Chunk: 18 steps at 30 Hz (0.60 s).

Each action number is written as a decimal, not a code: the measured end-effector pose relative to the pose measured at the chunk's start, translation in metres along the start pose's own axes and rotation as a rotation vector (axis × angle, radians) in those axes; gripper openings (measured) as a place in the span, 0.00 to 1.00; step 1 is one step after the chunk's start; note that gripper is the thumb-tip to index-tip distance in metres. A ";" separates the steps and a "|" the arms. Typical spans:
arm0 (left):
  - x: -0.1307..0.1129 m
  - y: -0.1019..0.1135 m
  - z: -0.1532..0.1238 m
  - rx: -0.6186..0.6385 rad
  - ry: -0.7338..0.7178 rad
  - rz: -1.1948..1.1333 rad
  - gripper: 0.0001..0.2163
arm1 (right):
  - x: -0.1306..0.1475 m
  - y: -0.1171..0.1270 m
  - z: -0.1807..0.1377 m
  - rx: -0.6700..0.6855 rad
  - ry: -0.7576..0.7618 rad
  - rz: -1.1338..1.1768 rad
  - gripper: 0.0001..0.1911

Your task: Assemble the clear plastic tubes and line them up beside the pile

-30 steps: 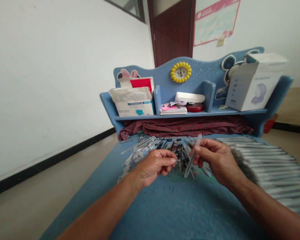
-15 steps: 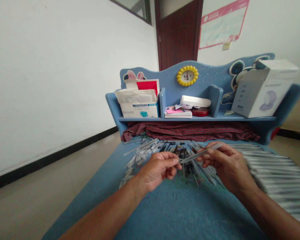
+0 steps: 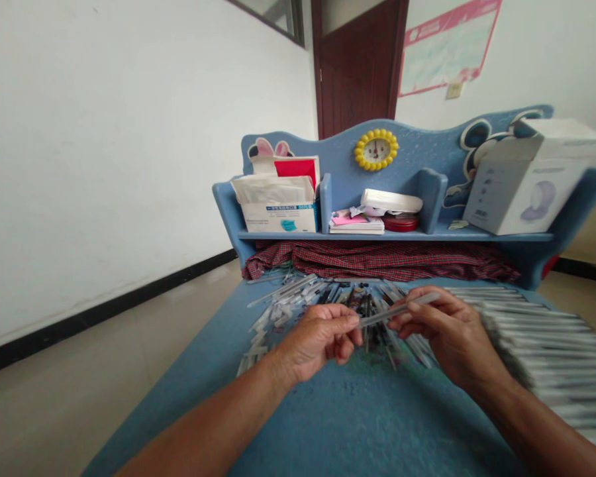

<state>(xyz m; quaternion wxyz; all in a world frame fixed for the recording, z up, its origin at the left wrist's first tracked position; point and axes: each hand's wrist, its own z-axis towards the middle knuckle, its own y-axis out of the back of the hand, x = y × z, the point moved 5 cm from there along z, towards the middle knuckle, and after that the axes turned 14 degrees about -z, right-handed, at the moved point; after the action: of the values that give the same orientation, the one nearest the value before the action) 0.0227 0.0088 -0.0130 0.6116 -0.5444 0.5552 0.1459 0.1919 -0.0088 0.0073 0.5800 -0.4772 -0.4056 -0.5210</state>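
Note:
Both hands hold one slim translucent pen barrel [image 3: 383,314] above the blue desk, tilted up toward the right. My left hand [image 3: 325,334] pinches its lower left end between thumb and fingers. With thumb and fingertips, my right hand [image 3: 442,331] grips the barrel nearer its upper right end. Whether something small sits inside the left pinch is hidden. Behind the hands lies a pile of dark and clear pen parts [image 3: 365,301]. White and clear small pieces [image 3: 278,315] lie to the left of the pile.
Many pens or barrels lie in rows [image 3: 561,351] on the right, blurred. A checked cloth [image 3: 357,260] lies under the shelf [image 3: 442,236]. On the shelf stand a mask box [image 3: 278,215], papers with a red tin [image 3: 400,223], and a large white box [image 3: 521,185].
My left fingers have closed over the barrel's lower end, which showed its pointed tip before. The barrel lies slightly flatter. The view has shifted a little.

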 end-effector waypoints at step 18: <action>0.006 0.003 0.000 -0.085 -0.076 -0.119 0.10 | -0.016 -0.010 -0.004 0.008 -0.107 0.075 0.11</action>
<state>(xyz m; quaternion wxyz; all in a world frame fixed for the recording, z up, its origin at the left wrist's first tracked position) 0.0225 0.0078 -0.0194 0.6163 -0.5959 0.4916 0.1532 0.1803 -0.0095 -0.0076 0.5784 -0.5171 -0.4200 -0.4709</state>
